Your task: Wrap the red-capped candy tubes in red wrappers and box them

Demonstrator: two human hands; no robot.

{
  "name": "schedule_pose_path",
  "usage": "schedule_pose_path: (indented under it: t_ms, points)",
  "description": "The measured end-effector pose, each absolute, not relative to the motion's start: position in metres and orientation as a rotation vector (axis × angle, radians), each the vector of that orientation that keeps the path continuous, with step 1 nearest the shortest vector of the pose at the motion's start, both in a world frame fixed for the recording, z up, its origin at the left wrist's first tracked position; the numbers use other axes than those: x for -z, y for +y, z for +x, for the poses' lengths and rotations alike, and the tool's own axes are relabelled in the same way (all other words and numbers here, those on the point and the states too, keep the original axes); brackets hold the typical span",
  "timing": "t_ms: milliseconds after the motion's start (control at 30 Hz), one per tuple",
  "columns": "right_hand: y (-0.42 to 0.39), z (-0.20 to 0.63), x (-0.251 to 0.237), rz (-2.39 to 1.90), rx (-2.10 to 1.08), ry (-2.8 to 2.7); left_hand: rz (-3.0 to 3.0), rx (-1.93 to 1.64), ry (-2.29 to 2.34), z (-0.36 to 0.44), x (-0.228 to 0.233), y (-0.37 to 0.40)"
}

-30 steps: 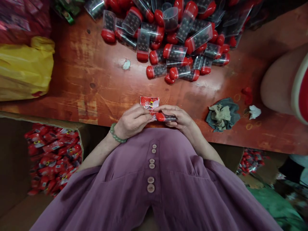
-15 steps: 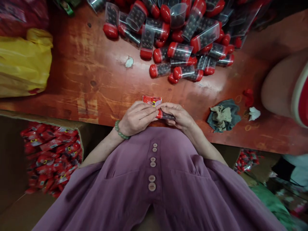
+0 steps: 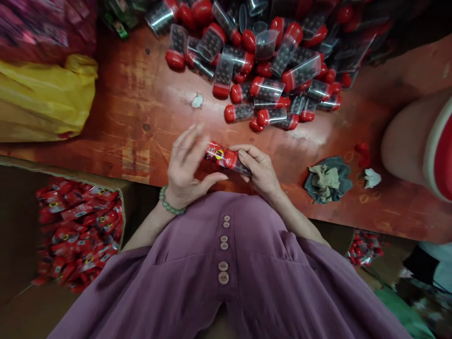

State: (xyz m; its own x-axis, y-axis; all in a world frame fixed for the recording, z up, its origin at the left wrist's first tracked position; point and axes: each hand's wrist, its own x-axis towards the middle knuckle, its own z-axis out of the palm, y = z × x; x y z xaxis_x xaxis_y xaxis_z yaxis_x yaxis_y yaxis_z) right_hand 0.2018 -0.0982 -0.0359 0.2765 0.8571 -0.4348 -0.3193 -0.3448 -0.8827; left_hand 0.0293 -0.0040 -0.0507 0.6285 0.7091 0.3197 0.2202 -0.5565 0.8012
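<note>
"Left hand [image 3: 183, 162] has spread wide and drawn back from the printed film packet [image 3: 216, 154] since the earlier frame. Blur hides any remaining contact. Right hand?"

"Right hand [image 3: 260, 170]: closed on the clear tube [image 3: 242, 168], thumb on top, over the near table [image 3: 158, 96] edge. Packet sits at the tube's red-capped end; from where I stand, I cannot tell whether it is sealed."

"Status?"

"Judged partly done: one tube with film. Left over: the heaped tubes [image 3: 268, 89], showing no printed film. Red printed packs [image 3: 81, 226], probably finished, fill the carton [image 3: 17, 212]."

"Materials?"

"Tubes: transparent, smooth-walled; domed glossy caps, dark bead-like contents. Packet: thin, shiny film. Table: scuffed, varnished wood."
</note>
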Motion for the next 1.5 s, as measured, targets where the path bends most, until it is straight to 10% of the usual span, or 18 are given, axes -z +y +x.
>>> schedule_pose_path:
  t_ms: [467, 1500]
  points:
    - [-0.089, 0.192, 0.039, -1.548, -0.879, -1.247, 0.526, -0.641, 0.846, 0.058, 0.040, -0.017]
    - [-0.073, 0.185, 0.043, -1.507, -0.866, -1.044, 0.573, -0.838, 0.757, 0.068, 0.041, 0.008]
